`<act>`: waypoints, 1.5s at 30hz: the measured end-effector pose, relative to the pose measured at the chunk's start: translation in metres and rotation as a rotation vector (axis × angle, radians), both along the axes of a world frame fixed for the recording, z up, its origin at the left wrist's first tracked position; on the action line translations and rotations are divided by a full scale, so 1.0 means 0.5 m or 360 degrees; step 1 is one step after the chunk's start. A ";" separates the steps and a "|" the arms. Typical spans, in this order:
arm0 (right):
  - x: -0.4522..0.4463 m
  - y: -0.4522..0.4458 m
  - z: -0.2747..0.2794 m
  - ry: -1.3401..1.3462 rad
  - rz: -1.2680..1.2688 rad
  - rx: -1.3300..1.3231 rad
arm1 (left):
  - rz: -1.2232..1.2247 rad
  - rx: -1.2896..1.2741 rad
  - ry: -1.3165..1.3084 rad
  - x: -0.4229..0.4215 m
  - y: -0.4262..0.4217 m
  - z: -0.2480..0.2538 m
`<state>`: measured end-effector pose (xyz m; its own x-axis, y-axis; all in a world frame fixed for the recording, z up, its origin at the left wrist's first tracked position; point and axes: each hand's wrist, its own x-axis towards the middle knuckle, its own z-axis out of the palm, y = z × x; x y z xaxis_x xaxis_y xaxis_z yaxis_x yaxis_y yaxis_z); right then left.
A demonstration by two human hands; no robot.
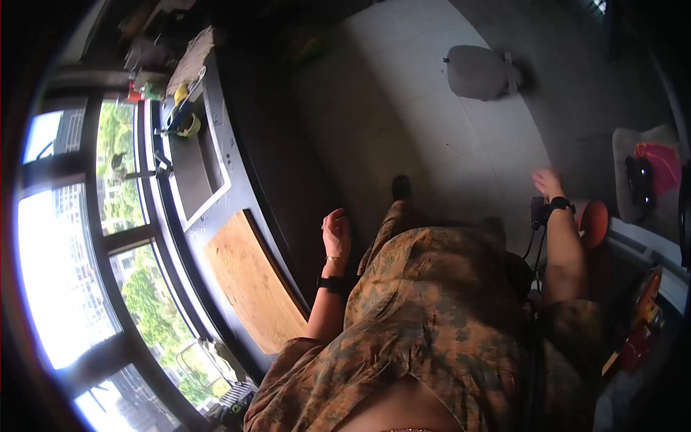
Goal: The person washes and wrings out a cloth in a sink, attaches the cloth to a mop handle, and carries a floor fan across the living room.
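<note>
My left hand (336,233) hangs in the air beside the dark counter front, near the wooden board (252,281) on the counter. Its fingers are loosely curled, and what they hold, if anything, is too small to make out. A black band sits on that wrist. Out to the right, my right hand (548,184) is held away from my body above the floor, its fingers blurred. A dark watch-like band and a small black device (538,213) with a cable are at the right wrist. Patterned brown clothing (439,302) covers my body.
At the left, a sink (198,173) is set in the counter beside windows, with a yellow-green container (190,126) at its far end. A grey stool (479,73) stands on the tiled floor. At right are a red round object (594,224) and a chair (625,155) holding pink and black items.
</note>
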<state>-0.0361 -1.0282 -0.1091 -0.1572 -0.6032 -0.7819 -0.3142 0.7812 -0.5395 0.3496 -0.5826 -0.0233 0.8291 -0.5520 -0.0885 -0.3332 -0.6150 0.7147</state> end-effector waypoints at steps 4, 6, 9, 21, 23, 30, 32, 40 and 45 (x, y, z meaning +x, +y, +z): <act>0.021 0.037 0.012 -0.0126 0.0062 0.0086 | -0.0865 0.0556 0.0001 0.083 -0.075 -0.101; 0.061 0.028 0.033 -0.0206 0.0117 0.0112 | -0.1139 0.0749 0.0079 0.119 -0.109 -0.138; 0.144 -0.016 0.064 -0.0118 0.0293 0.0036 | -0.1461 0.0898 -0.0041 0.173 -0.156 -0.192; 0.428 -0.306 -0.089 0.0033 0.0779 -0.0591 | 0.0067 0.0487 0.1479 0.361 -0.379 -0.169; 0.441 -0.344 -0.117 0.0074 0.0847 -0.0661 | -0.0457 0.0862 0.1361 0.346 -0.436 -0.134; 0.302 -0.492 -0.451 0.0586 0.1049 -0.0720 | -0.1445 0.1239 0.1134 0.221 -0.524 -0.073; 0.265 -0.550 -0.533 0.0676 0.1061 -0.0693 | -0.1327 0.1488 0.1147 0.166 -0.555 -0.066; 0.191 -0.746 -0.785 0.0120 0.0222 -0.0284 | -0.1146 0.2158 0.1460 0.025 -0.653 -0.053; 0.263 -0.845 -0.745 -0.0403 -0.0454 0.0217 | -0.0430 0.2039 0.1648 -0.010 -0.693 -0.020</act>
<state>0.0955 -1.4509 -0.4818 -0.0954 -0.4510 -0.8874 0.0553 0.8877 -0.4571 0.3444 -0.9289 -0.0334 0.0349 0.1984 -0.9795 -0.2598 -0.9446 -0.2006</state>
